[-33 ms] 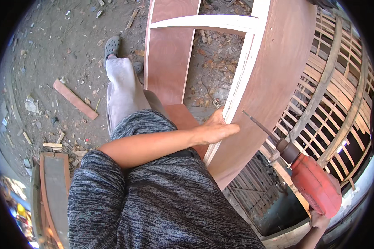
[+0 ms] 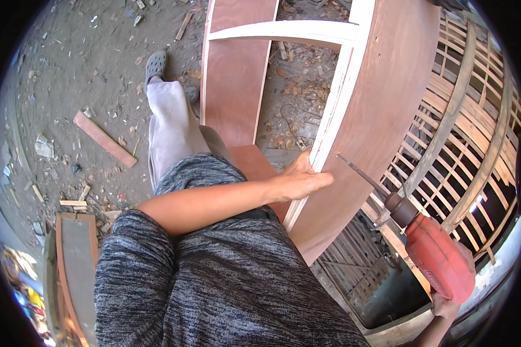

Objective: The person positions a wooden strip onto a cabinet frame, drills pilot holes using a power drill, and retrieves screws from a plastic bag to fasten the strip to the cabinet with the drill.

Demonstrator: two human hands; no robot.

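My left hand [image 2: 303, 180] is wrapped round the white-edged side of an upright plywood panel [image 2: 382, 87], with its thumb lying on the outer face. At the lower right my right hand [image 2: 444, 307] holds a red power drill [image 2: 440, 260], its handle mostly hidden behind the body. From the drill's dark chuck [image 2: 402, 209] a long thin bit [image 2: 362, 173] runs up and left. The bit's tip meets the panel's brown face a little above and right of my left thumb. A curved white crosspiece [image 2: 283, 30] joins this panel to another brown plywood board [image 2: 235, 87].
On the right stands a slatted wooden lattice [image 2: 446, 139] with thick poles. A loose brown wood strip [image 2: 105, 139] and scraps lie on the dirt ground to the left. A framed grey panel [image 2: 77, 260] is at the lower left. My foot wears a grey clog [image 2: 156, 65].
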